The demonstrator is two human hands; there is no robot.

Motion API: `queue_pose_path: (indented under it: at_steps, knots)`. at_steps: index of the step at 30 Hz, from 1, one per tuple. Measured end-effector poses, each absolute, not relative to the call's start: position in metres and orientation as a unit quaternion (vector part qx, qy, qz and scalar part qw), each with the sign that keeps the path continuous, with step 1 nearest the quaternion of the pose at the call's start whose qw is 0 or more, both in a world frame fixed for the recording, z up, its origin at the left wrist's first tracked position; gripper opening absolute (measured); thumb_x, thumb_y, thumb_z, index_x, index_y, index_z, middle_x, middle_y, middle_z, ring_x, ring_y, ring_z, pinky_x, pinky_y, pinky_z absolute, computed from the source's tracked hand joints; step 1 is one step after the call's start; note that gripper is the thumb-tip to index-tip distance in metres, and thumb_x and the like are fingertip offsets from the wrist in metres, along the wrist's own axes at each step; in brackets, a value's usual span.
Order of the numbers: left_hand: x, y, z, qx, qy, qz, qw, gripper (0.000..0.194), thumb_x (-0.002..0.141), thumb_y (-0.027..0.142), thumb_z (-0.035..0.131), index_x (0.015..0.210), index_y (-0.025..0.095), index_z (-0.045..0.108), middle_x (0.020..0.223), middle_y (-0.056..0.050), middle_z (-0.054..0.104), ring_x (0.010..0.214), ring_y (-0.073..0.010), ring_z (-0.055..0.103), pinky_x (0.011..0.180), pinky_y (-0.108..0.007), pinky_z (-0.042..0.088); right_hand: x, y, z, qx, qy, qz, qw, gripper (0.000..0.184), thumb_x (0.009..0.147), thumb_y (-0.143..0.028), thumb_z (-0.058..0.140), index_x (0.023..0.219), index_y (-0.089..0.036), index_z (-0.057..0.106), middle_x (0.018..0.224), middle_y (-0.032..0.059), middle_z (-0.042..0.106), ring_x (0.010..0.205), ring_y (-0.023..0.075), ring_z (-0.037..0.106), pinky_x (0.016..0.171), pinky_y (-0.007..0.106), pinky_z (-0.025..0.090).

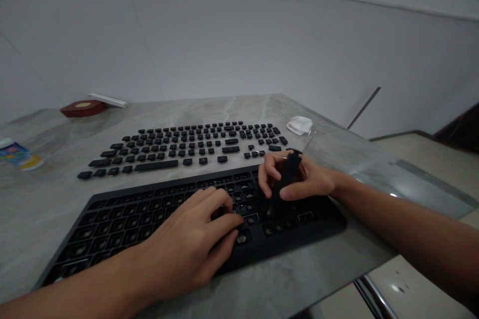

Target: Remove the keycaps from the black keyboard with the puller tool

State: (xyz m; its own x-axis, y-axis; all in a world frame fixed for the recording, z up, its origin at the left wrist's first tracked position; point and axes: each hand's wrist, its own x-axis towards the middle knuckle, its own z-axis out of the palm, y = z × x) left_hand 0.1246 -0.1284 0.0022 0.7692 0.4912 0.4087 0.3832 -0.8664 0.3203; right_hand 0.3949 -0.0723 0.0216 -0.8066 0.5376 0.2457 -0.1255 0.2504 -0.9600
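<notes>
A black keyboard [179, 271] with its keycaps off lies at a slant on the table, its rows of bare switch sockets showing. My left hand [198, 232] rests on its middle, fingers bent together and fingertips pressed against it. Over the right part of the keyboard, my right hand [295, 179] is closed around a black keycap puller with a brush end [285, 177]. The tool is tilted, its lower end down at the sockets and two thin wire prongs sticking out at the top. My left fingertips are partly hidden.
Loose black keycaps [179, 144] lie in rows behind the keyboard. A crumpled white cloth [299, 124] sits at the back right. A dark red box [83, 107] and a white strip [108, 100] lie at the back left. A bottle [20, 154] lies at the left edge.
</notes>
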Motion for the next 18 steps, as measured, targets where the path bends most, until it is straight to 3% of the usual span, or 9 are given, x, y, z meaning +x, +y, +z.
queue_pose_path:
  at_steps: [8,14,18]
  knots:
    - [0.124,-0.13,0.004,0.936,0.234,0.245,0.098,0.023,0.094,0.015,0.05,0.109,0.016,0.068,0.099,-0.011,0.057,0.088,-0.0223,0.054,0.075,-0.038,0.052,0.397,-0.075,0.03,-0.159,-0.888,0.37,0.223,0.016,0.082,-0.026,0.07,0.089,-0.013,0.066,0.086,0.0061,0.065,0.08,0.016,0.061,0.075,0.031,0.049]
    - [0.124,-0.131,0.004,0.939,0.228,0.243,0.089,0.024,0.094,0.013,0.051,0.109,0.016,0.069,0.096,-0.01,0.057,0.084,-0.0214,0.053,0.072,-0.037,0.051,0.39,-0.086,0.027,-0.176,-0.877,0.345,0.285,0.02,0.08,-0.031,0.077,0.087,-0.014,0.068,0.075,0.0024,0.066,0.068,0.0126,0.061,0.062,0.025,0.049]
    - [0.125,-0.13,0.005,0.942,0.224,0.234,0.091,0.025,0.094,0.013,0.05,0.11,0.015,0.069,0.096,-0.011,0.057,0.084,-0.0218,0.052,0.071,-0.037,0.05,0.382,-0.096,0.031,-0.162,-0.883,0.338,0.281,0.018,0.081,-0.029,0.076,0.089,-0.014,0.068,0.078,0.0043,0.067,0.07,0.0139,0.062,0.065,0.026,0.051]
